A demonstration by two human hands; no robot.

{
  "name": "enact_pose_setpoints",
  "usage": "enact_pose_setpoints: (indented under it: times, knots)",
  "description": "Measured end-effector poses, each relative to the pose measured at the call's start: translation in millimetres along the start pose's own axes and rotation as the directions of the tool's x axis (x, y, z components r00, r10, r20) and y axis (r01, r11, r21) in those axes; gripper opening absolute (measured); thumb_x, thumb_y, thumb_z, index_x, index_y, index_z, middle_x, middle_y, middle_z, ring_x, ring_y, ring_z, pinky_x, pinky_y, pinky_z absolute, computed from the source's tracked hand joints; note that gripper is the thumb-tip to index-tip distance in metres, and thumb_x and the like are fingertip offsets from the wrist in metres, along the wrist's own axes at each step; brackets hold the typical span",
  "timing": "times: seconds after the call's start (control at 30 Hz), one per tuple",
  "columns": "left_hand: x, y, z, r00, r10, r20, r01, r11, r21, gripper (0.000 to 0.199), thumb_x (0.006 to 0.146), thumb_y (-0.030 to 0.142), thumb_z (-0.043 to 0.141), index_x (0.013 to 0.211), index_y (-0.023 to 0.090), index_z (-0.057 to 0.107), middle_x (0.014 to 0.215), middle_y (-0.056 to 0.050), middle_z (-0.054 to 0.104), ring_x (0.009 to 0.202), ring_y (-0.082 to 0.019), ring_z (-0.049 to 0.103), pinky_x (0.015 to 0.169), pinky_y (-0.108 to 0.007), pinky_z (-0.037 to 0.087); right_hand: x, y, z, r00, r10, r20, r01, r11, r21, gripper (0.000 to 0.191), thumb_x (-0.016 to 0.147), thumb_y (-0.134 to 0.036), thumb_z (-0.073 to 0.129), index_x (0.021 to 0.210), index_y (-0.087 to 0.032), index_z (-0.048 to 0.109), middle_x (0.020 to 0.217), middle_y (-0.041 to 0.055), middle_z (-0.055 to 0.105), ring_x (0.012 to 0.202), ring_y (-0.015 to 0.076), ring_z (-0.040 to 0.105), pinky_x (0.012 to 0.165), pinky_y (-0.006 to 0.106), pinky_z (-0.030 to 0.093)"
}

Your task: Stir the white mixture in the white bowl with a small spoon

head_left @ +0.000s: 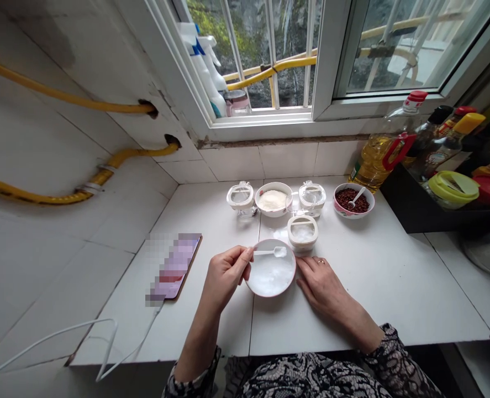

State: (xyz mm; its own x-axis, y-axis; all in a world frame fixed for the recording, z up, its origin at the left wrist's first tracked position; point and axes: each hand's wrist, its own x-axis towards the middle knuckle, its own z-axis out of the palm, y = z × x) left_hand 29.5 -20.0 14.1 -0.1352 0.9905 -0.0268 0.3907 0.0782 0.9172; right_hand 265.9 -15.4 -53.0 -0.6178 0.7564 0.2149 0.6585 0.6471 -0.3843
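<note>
My left hand pinches the handle of a small white spoon, whose bowl carries a little white stuff. The spoon is over a shallow white plate with a pink rim, on which white powder or grains lie. My right hand rests on the counter at the plate's right edge, fingers stretched out and holding nothing. Just behind the plate stands a clear jar with a white lid. Farther back, a bowl of pale grains or powder sits between two similar jars, one left and one right.
A bowl of dark red beans with a white spoon stands back right, near an oil bottle and a black box of bottles. On the left lies a phone with a white cable. A window is behind.
</note>
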Motion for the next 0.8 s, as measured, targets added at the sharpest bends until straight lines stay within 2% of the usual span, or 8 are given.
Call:
enact_pose_setpoints:
  times: [0.17,0.23,0.3,0.4,0.53,0.6,0.67,0.8]
  knots:
    - [0.6,22.1,15.3,0.929,0.296,-0.221,-0.263,0.951,0.165,0.032,0.094,0.037,0.051,0.069,0.019,0.061,0.053,0.002,0.055,0.048,-0.010,0.048,0.050,-0.021,0.040,-0.1,0.2,0.6,1.000,0.004,0.003,-0.004,1.000,0.005,0.049,0.089,-0.008,0.052,0.137,-0.013,0.046,0.119,0.0162,0.064,0.103,0.0301,0.060,0.088,0.047,0.051]
    - [2.6,23.0,26.4,0.878,0.430,-0.211,-0.355,0.879,0.318,0.033,0.097,0.037,0.047,0.075,0.019,0.065,0.059,0.000,0.061,0.053,-0.011,0.054,0.057,-0.021,0.043,-0.1,0.1,1.3,1.000,0.005,0.002,-0.005,1.000,0.003,0.048,0.089,-0.008,0.052,0.136,-0.013,0.046,0.119,0.0159,0.064,0.102,0.0297,0.060,0.088,0.046,0.051]
    - [5.7,18.1,37.8,0.827,0.553,-0.099,-0.441,0.749,0.495,0.037,0.099,0.039,0.044,0.080,0.019,0.069,0.064,-0.004,0.067,0.058,-0.013,0.059,0.059,-0.022,0.043,0.0,-0.1,1.7,1.000,0.011,0.000,-0.011,1.000,0.002,0.048,0.088,-0.008,0.053,0.136,-0.013,0.047,0.118,0.0157,0.065,0.103,0.0294,0.060,0.089,0.046,0.051]
    - [8.9,7.0,49.1,0.775,0.631,0.018,-0.488,0.581,0.652,0.040,0.102,0.034,0.041,0.082,0.019,0.071,0.062,-0.004,0.068,0.056,-0.013,0.060,0.057,-0.023,0.039,0.0,-0.6,1.7,1.000,0.015,-0.003,-0.015,1.000,0.004,0.050,0.089,-0.009,0.053,0.138,-0.015,0.046,0.118,0.0147,0.065,0.104,0.0288,0.060,0.089,0.045,0.051]
    - [5.3,1.8,43.5,0.712,0.694,-0.101,-0.491,0.596,0.635,0.037,0.102,0.030,0.043,0.081,0.017,0.070,0.062,-0.003,0.069,0.052,-0.011,0.058,0.056,-0.022,0.038,-0.1,-0.7,1.2,1.000,0.012,0.000,-0.012,1.000,0.000,0.052,0.090,-0.010,0.053,0.140,-0.016,0.045,0.118,0.0149,0.065,0.104,0.0289,0.060,0.089,0.046,0.051]
    - [1.4,3.4,32.8,0.757,0.636,-0.149,-0.465,0.685,0.561,0.037,0.101,0.031,0.043,0.077,0.017,0.067,0.058,-0.001,0.064,0.048,-0.010,0.053,0.053,-0.021,0.037,-0.1,-0.7,1.0,1.000,0.010,0.003,-0.010,1.000,-0.004,0.052,0.089,-0.009,0.053,0.140,-0.015,0.045,0.117,0.0154,0.065,0.103,0.0291,0.060,0.089,0.046,0.051]
    - [-2.4,4.9,19.9,0.843,0.522,-0.132,-0.403,0.775,0.486,0.036,0.099,0.032,0.045,0.070,0.018,0.063,0.052,0.002,0.057,0.044,-0.009,0.046,0.050,-0.021,0.034,0.0,-0.5,0.8,1.000,0.010,0.007,-0.010,1.000,-0.005,0.052,0.089,-0.009,0.052,0.140,-0.014,0.045,0.117,0.0158,0.065,0.103,0.0292,0.060,0.088,0.046,0.051]
    - [-5.9,2.7,1.1,0.945,0.326,-0.005,-0.277,0.811,0.515,0.038,0.093,0.035,0.047,0.060,0.019,0.055,0.046,0.004,0.046,0.042,-0.009,0.038,0.048,-0.022,0.027,0.1,0.0,0.9,1.000,0.003,0.015,-0.003,1.000,-0.002,0.051,0.089,-0.009,0.051,0.139,-0.014,0.045,0.119,0.0160,0.064,0.102,0.0301,0.060,0.088,0.047,0.050]
